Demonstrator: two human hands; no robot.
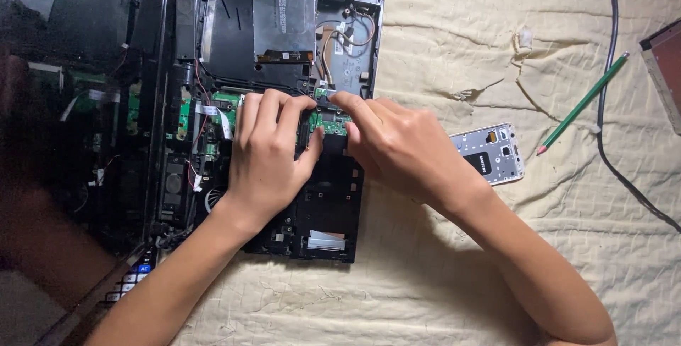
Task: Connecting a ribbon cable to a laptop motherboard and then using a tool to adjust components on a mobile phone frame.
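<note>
While both hands pinch small green circuit board (328, 120) at opened laptop chassis (333, 204) right edge: left hand (266, 154), right hand (386, 144) narrow, fingertips on board. Risk, judged: prying force cracks board, tears thin wires (344, 34).

Open cloth (440, 275) front & right; phone (491, 153), pencil (583, 103), cable (608, 69) crowd far right.

Opened laptop (284, 69) on cloth (440, 275), phone (491, 153) right of it, pencil (583, 103) farther right
</note>
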